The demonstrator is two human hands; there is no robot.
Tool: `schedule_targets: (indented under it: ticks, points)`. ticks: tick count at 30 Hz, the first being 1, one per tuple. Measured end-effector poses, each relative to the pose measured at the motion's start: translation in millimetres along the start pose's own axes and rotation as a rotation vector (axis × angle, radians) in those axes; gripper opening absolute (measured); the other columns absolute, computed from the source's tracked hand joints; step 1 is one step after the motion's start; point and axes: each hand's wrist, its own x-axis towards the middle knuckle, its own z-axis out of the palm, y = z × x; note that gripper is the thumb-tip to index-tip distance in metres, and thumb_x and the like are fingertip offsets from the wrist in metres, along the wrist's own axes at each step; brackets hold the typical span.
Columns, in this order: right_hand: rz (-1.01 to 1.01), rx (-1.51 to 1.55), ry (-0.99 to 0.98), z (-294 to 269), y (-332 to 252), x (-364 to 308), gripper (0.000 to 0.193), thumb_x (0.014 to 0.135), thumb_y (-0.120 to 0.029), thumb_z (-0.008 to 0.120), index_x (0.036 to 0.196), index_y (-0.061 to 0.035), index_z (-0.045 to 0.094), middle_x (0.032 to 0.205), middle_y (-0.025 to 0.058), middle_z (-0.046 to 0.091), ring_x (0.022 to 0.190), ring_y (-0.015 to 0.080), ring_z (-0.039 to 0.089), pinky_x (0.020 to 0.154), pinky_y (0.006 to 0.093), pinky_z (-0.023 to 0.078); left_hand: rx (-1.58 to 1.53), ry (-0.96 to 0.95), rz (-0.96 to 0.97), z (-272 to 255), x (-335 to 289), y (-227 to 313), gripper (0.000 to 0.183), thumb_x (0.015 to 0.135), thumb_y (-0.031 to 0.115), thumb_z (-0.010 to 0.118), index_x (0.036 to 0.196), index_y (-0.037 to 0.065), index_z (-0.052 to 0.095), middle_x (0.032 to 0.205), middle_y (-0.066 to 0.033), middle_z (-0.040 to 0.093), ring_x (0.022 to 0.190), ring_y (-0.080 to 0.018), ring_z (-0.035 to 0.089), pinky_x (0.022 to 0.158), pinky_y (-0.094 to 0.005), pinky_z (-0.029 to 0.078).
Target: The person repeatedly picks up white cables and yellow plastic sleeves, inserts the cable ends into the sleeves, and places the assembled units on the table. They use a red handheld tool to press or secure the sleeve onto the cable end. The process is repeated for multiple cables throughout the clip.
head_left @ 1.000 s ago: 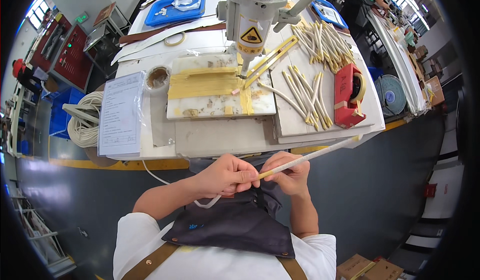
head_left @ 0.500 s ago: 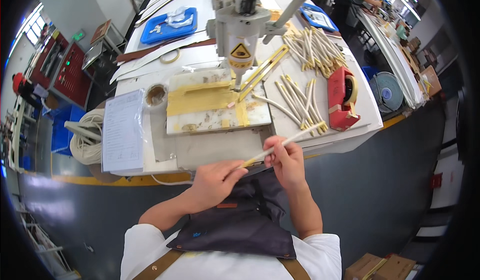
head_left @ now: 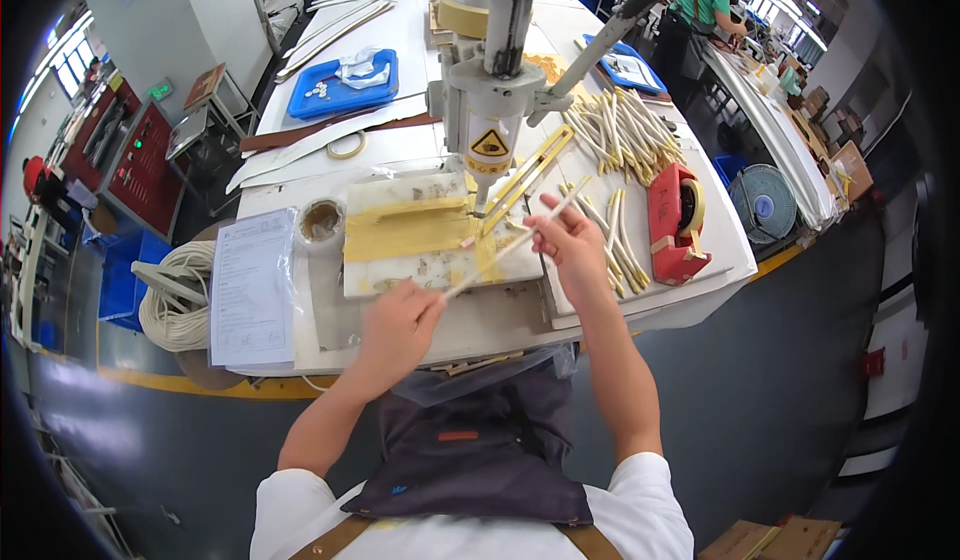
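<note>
Left hand point(head_left: 395, 325) and right hand point(head_left: 570, 245) each pinch an end of a thin cream-coloured strip point(head_left: 510, 247) above the white table's near edge point(head_left: 480, 345), under the grey press point(head_left: 490, 110); blue plastic tray point(head_left: 345, 85) holds white pieces.

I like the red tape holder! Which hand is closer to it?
The right hand. It is just left of the red tape holder, above the table. The left hand is farther left, near the table's front edge, holding the stick's other end.

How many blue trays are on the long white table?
2: one blue tray at the table's far left with white bits in it, another blue tray far right, partly hidden behind the press lever.
</note>
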Motion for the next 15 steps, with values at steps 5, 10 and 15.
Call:
schedule_targets:
  ticks: [5, 10, 15]
  points:
    - [-0.127, -0.523, 0.091, 2, 12, 54, 0.060, 0.090, -0.001, 0.068, 0.143, 0.0114, 0.045, 0.080, 0.0090, 0.072, 0.068, 0.0097, 0.065, 0.063, 0.0256, 0.056, 0.148, 0.152, 0.021, 26, 24, -27, 0.013, 0.090, 0.010, 0.072, 0.101, 0.003, 0.075, 0.087, -0.0113, 0.063, 0.071, -0.0309, 0.063, 0.064, -0.0408, 0.050]
    - [-0.224, -0.822, 0.230, 13, 22, 80, 0.064, 0.086, -0.005, 0.071, 0.143, 0.0097, 0.046, 0.079, 0.0102, 0.073, 0.069, 0.0144, 0.068, 0.064, 0.0282, 0.056, 0.235, 0.159, 0.024, 32, 37, -40, 0.012, 0.092, 0.009, 0.069, 0.101, 0.002, 0.073, 0.087, -0.0114, 0.060, 0.075, -0.0316, 0.063, 0.066, -0.0433, 0.050]
    - [-0.495, -1.113, 0.292, 25, 36, 91, 0.051, 0.084, -0.013, 0.076, 0.125, 0.0116, 0.059, 0.083, 0.0151, 0.072, 0.076, 0.0345, 0.071, 0.074, 0.0404, 0.057, 0.286, 0.137, 0.060, 34, 43, -55, 0.011, 0.091, 0.007, 0.068, 0.100, 0.003, 0.072, 0.086, -0.0110, 0.059, 0.078, -0.0322, 0.063, 0.067, -0.0442, 0.050]
